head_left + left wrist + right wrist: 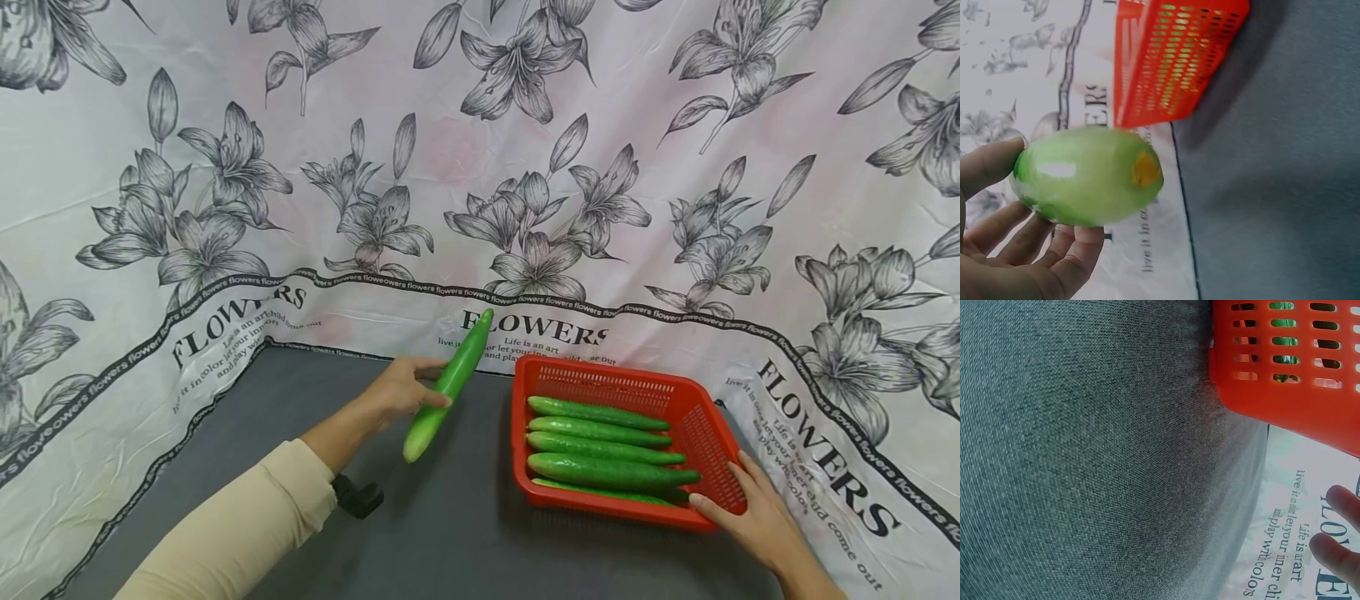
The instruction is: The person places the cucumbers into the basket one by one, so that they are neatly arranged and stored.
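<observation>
My left hand point(408, 387) grips a long green cucumber point(459, 367) around its middle, thumb on one side and fingers on the other. The cucumber is tilted above the grey table, its pale end low and its thin end up. In the left wrist view, that cucumber point(1085, 175) points its blunt end, with a yellowish tip, towards the camera. At the front right corner of a red plastic basket point(611, 510), my right hand point(757, 512) rests with thumb and fingers spread along the rim. Two fingers point(1334, 556) of it show straight and apart from the basket wall in the right wrist view.
Several cucumbers point(607, 471) lie side by side in the basket, roughly left to right. The grey table point(442, 533) ends at a floral cloth point(450, 208) that rises behind and at both sides. A dark strap device point(358, 497) sits by the left wrist.
</observation>
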Demonstrator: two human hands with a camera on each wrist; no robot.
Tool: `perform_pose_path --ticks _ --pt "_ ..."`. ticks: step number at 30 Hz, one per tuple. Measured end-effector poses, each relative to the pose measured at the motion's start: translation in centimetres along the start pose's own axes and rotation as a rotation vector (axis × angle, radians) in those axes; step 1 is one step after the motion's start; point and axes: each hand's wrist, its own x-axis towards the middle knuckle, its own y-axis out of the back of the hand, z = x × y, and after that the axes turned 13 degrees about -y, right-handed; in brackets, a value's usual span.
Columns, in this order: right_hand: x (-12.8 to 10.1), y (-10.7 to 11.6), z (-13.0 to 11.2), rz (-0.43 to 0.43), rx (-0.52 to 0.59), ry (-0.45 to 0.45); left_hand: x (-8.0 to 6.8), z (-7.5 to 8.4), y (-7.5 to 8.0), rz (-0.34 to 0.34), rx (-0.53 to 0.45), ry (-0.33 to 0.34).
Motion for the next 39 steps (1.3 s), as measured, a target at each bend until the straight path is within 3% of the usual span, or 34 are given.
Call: perform_pose_path --ticks 9,17,26,32,39 --pt "0.0 0.0 0.0 -0.024 -0.011 -0.024 1.4 2.3 -1.5 -0.081 0.034 -0.099" --pt "-0.1 0.0 -0.1 0.017 0.001 0.001 1.5 4.3 -3.1 -0.187 0.021 -0.17" --pt "-0.2 0.0 -0.2 0.018 -0.005 -0.001 2.3 6.1 -5.2 -0.232 0.137 -0.219" --pt "-0.1 0.0 -0.2 0.007 -0.01 -0.007 3.1 6.6 -7.0 -0.279 0.138 -0.247" --pt "-0.2 0.0 -0.2 0.013 -0.005 -0.004 4.1 6.6 -9.0 -0.339 0.26 -0.324"
